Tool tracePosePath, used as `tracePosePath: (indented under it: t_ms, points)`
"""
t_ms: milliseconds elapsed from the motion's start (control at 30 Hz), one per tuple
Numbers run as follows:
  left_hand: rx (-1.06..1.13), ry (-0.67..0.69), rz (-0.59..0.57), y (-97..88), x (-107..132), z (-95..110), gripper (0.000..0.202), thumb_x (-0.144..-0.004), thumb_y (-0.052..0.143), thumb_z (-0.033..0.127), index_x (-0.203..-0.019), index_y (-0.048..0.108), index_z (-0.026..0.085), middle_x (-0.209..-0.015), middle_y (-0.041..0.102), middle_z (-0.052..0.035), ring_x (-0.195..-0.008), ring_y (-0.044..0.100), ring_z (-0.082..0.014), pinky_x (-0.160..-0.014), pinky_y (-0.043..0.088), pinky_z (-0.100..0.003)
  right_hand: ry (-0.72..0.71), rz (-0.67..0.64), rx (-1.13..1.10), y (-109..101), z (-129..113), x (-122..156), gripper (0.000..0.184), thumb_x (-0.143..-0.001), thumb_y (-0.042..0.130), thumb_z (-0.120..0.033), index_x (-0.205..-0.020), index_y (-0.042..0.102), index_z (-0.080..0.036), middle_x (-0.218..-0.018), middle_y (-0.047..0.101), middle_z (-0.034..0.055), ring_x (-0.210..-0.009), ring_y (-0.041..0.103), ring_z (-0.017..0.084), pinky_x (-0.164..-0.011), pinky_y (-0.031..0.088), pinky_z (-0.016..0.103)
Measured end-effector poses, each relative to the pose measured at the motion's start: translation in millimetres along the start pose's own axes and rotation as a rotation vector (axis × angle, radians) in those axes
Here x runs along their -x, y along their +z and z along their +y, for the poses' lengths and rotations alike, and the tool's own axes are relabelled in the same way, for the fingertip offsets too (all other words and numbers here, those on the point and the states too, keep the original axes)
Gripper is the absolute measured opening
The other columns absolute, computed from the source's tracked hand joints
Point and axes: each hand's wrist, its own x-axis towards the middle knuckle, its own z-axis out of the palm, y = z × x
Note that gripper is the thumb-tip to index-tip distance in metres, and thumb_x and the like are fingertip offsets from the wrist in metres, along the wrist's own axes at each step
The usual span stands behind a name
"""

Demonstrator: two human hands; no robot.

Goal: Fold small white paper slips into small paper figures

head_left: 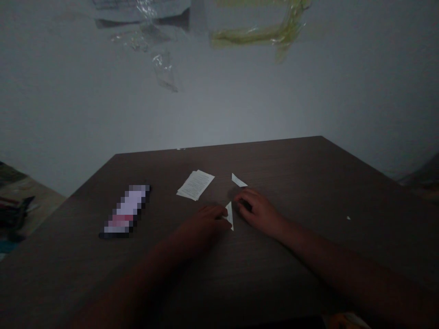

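1. Resting the left hand [207, 224] on the table [291, 164], with fingers partly curled and touching the left side of the near paper piece [230, 214]; not managing to tell, in this dimness, whether pinching it
2. Probably handling as very light and dry, bending and creasing easily; best taking hold by a long edge between thumb and fingertip, sparing the pointed ends
3. Holding the right hand [257, 209] just to the right, with thumb and forefinger curving apart and seemingly gripping nothing
4. Having wide room on the right, towards a tiny scrap [348, 218]; having less on the left, with the phone [126, 211] lying there
5. Meeting the paper stack [196, 184] beyond the left hand, with uneven edges, likely sliding if brushed
6. Finding the far paper piece [238, 180] at the right fingertips; not telling whether touching
7. Reaching the table's far edge, then stopping at the wall [219, 100]
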Motion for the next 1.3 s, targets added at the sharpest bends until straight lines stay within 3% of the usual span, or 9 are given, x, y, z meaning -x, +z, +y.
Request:
tracePosePath:
  t_ms: [100,167,300,500,767,900,1167,1300]
  points:
    - [0.047,0.017,-0.013,-7.1,2,8,0.023,-0.102,0.075,0.007,-0.119,0.084,0.02,-0.157,0.077,-0.0136,-0.147,0.073,-0.0337,-0.126,0.062,-0.049,-0.069,-0.071,0.02,0,2,1,0.041,-0.1,0.068,-0.006,-0.131,0.083,-0.029,-0.142,0.083,0.0112,-0.141,0.073,0.033,-0.125,0.058,0.059]
    - [0.087,-0.009,0.007,-8.4,1,10,0.013,-0.104,0.077,0.01,-0.11,0.082,0.02,-0.155,0.078,-0.0129,-0.143,0.077,-0.0319,-0.124,0.064,-0.044,-0.088,-0.13,0.042,0,1,2,0.045,-0.099,0.07,-0.005,-0.135,0.084,-0.027,-0.15,0.08,0.0133,-0.146,0.07,0.035,-0.129,0.055,0.062]
    - [0.119,-0.068,0.036,-3.4,-4,6,0.01,-0.106,0.079,0.012,-0.104,0.08,0.021,-0.157,0.077,-0.0107,-0.141,0.077,-0.0303,-0.123,0.064,-0.043,-0.085,-0.202,0.07,-1,-2,4,0.036,-0.1,0.079,-0.012,-0.133,0.086,-0.025,-0.149,0.08,0.0147,-0.146,0.068,0.038,-0.129,0.054,0.064]
    - [0.104,-0.147,0.129,1.6,-5,5,0.015,-0.108,0.072,0.011,-0.099,0.078,0.021,-0.145,0.079,-0.0098,-0.133,0.078,-0.029,-0.118,0.065,-0.04,-0.063,-0.188,0.067,-2,-7,3,0.016,-0.101,0.084,-0.017,-0.115,0.086,-0.026,-0.137,0.082,0.0116,-0.139,0.07,0.035,-0.123,0.057,0.058]
    - [0.088,-0.174,0.162,5.8,-6,0,0.029,-0.106,0.071,0.012,-0.132,0.077,0.023,-0.145,0.081,-0.0105,-0.139,0.077,-0.0312,-0.123,0.064,-0.043,-0.032,-0.17,0.024,3,-7,3,0.012,-0.104,0.079,-0.014,-0.108,0.082,-0.025,-0.127,0.083,0.0106,-0.13,0.074,0.034,-0.118,0.057,0.056]
    - [0.148,-0.189,0.2,8.0,-7,-6,0.026,-0.113,0.062,0.016,-0.134,0.075,0.024,-0.141,0.082,-0.0101,-0.131,0.08,-0.0265,-0.12,0.065,-0.039,0.008,-0.118,-0.036,2,-6,2,0.011,-0.105,0.08,-0.017,-0.113,0.08,-0.026,-0.124,0.083,0.0091,-0.127,0.075,0.032,-0.116,0.057,0.052]
    - [0.191,-0.17,0.284,16.3,-12,-8,0.04,-0.112,0.059,0.012,-0.147,0.073,0.025,-0.145,0.082,-0.0109,-0.136,0.08,-0.0284,-0.123,0.066,-0.047,0.117,-0.07,-0.196,9,-13,-2,0.017,-0.104,0.084,-0.019,-0.118,0.081,-0.026,-0.116,0.088,0.0062,-0.112,0.082,0.028,-0.103,0.061,0.044]
    - [0.284,-0.218,0.345,23.7,-18,-4,0.035,-0.111,0.064,0.017,-0.143,0.075,0.023,-0.136,0.085,-0.01,-0.125,0.083,-0.0299,-0.112,0.069,-0.045,0.126,-0.034,-0.266,14,-17,-3,0.021,-0.102,0.085,-0.018,-0.121,0.083,-0.026,-0.113,0.089,0.0058,-0.108,0.083,0.027,-0.099,0.061,0.042]
